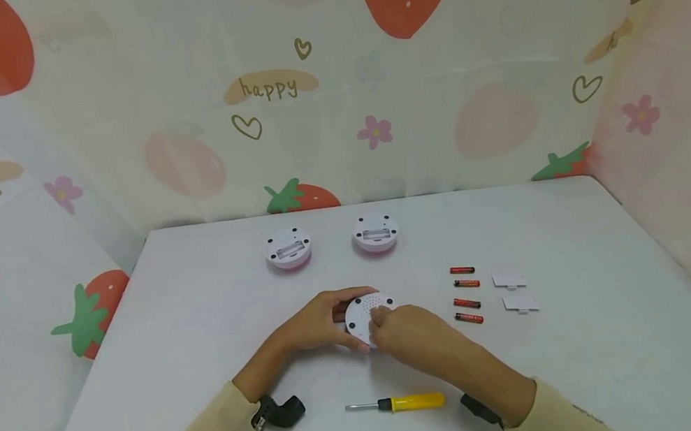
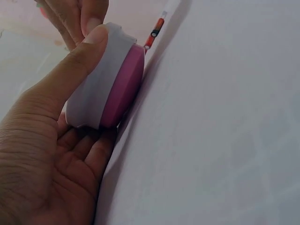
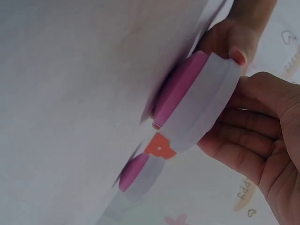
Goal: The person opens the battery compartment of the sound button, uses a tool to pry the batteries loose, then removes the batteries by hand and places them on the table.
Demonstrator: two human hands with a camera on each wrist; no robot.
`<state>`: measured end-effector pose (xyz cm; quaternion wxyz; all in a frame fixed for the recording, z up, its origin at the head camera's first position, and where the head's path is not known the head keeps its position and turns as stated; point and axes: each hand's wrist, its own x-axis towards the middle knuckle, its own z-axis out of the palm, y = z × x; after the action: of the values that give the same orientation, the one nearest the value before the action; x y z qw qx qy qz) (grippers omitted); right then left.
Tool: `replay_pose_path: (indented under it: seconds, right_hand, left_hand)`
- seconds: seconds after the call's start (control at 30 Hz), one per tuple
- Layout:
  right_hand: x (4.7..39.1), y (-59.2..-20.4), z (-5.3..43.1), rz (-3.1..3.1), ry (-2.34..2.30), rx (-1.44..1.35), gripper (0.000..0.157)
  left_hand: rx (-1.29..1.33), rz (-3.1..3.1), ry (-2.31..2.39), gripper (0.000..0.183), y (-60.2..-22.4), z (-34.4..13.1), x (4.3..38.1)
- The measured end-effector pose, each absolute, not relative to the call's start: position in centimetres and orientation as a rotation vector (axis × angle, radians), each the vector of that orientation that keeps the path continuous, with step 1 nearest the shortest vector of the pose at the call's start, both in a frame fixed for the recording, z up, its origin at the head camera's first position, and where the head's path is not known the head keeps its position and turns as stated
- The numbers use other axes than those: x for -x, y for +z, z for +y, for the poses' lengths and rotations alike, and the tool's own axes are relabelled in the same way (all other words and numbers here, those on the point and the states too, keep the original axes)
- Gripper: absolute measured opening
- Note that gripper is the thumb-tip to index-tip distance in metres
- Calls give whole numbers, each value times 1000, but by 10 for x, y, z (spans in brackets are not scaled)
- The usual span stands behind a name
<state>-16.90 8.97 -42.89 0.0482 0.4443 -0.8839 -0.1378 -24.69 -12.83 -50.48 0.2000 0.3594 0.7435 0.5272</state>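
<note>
A round white-and-pink device (image 1: pixel 360 310) stands with its white, dotted underside facing up and towards me; its pink part is low, by the table, in both wrist views. My left hand (image 1: pixel 315 324) grips its rim, thumb on the near edge and fingers around the far side. In the left wrist view that thumb (image 2: pixel 91 44) lies along the white shell. My right hand (image 1: pixel 418 338) touches the underside with bent fingers and thumb, covering part of it. In the right wrist view the right fingers (image 3: pixel 246 131) rest against the white base; anything between them is hidden.
Two similar devices (image 1: pixel 288 248) (image 1: pixel 375 233) lie at the back, battery compartments exposed. Several red batteries (image 1: pixel 467 303) are lined up right of my hands, beside two white covers (image 1: pixel 509 281) (image 1: pixel 520 304). A yellow-handled screwdriver (image 1: pixel 412 402) lies in front on the white table (image 1: pixel 202 294).
</note>
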Motion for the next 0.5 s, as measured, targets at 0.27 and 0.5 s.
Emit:
replay_pose_path:
  seconds: [0.27,0.5]
  right_hand:
    - [170,-428,92,-2663,-407,-1376,32]
    - [172,-433,93,-2591,-276,-1344,23]
  left_hand:
    - [-1006,2081,1470,87,-504,-128,249]
    - [-993,2084,1475,89,-510,-129,249]
